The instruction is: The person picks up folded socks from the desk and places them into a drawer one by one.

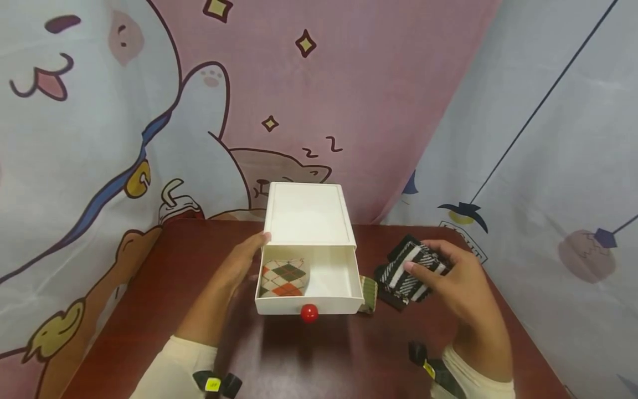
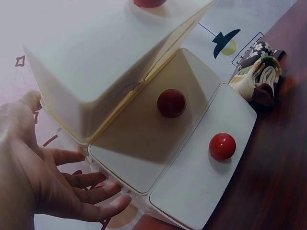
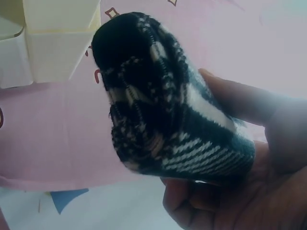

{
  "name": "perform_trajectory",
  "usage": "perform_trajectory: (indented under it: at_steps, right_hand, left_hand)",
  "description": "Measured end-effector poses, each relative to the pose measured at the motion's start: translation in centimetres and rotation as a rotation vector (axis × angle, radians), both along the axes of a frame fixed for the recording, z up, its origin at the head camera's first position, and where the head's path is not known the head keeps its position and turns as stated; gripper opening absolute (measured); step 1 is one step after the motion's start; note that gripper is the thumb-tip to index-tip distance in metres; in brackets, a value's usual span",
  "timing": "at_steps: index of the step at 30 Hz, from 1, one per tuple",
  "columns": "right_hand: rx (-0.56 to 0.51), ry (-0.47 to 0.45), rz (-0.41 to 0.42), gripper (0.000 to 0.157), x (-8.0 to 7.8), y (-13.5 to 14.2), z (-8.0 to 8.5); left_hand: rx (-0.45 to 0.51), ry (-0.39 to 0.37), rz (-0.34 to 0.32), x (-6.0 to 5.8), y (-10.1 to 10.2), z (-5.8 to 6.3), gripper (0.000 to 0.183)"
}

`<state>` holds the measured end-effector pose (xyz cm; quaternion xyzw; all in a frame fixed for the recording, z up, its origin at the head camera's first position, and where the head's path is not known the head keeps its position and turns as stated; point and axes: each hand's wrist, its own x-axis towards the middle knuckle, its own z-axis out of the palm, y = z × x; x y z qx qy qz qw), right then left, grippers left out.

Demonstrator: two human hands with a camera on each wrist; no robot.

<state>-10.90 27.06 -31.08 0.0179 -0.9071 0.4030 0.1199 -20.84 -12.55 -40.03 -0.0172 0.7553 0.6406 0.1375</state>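
Note:
My right hand (image 1: pixel 461 282) pinches a folded black-and-white patterned sock (image 1: pixel 411 271) between thumb and fingers, to the right of the drawer unit. Up close in the right wrist view, the bundled sock (image 3: pixel 177 120) shows a black end and white stripes. My left hand (image 1: pixel 239 263) lies along the left side of the white drawer unit (image 1: pixel 309 213), its fingers (image 2: pixel 88 196) extended against the casing. The unit's top drawer (image 1: pixel 344 277) is pulled out. Inside it, at the left, sits a folded argyle sock (image 1: pixel 285 278) in beige, green and orange.
Below the pulled-out drawer are two closed drawers with red knobs (image 2: pixel 222 146). Several folded socks (image 2: pixel 259 79) lie on the dark red table (image 1: pixel 309 371) right of the unit, one green-striped (image 1: pixel 369 295). A printed cloth (image 1: pixel 359 83) hangs behind.

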Motion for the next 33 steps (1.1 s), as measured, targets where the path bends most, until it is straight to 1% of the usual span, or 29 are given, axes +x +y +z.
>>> perform_trajectory:
  at_steps: [5, 11, 15, 18, 23, 27, 29, 33]
  right_hand:
    - [0.03, 0.062, 0.011, 0.045, -0.4, -0.5, 0.7]
    - [0.019, 0.127, 0.046, 0.047, -0.7, -1.6, 1.6]
    - [-0.013, 0.138, 0.11, 0.046, -1.2, -2.5, 1.8]
    - [-0.022, 0.148, 0.186, 0.043, -1.9, -3.4, 1.8]
    - [-0.026, 0.128, 0.295, 0.041, -3.1, -5.1, 1.6]
    - [-0.065, 0.087, 0.373, 0.04, -3.9, -6.2, 1.3]
    - [-0.083, 0.066, 0.407, 0.04, -4.2, -6.7, 1.2]
    - [-0.075, 0.038, 0.454, 0.039, -4.6, -7.5, 1.1]
  left_hand:
    - [0.011, 0.004, 0.005, 0.0, 0.1, -0.2, 0.076]
    - [0.027, 0.008, 0.012, -0.1, 0.2, -0.5, 0.073]
    - [0.024, 0.007, 0.01, -0.1, 0.3, -0.5, 0.072]
    - [0.027, 0.007, 0.011, -0.2, 0.3, -0.5, 0.072]
    - [0.021, 0.005, 0.016, -0.1, 0.2, -0.5, 0.073]
    - [0.009, 0.01, 0.011, 0.0, 0.1, -0.4, 0.076]
    - [0.012, 0.013, 0.012, 0.0, 0.1, -0.4, 0.076]
    - [0.011, 0.017, 0.016, 0.0, 0.1, -0.3, 0.076]
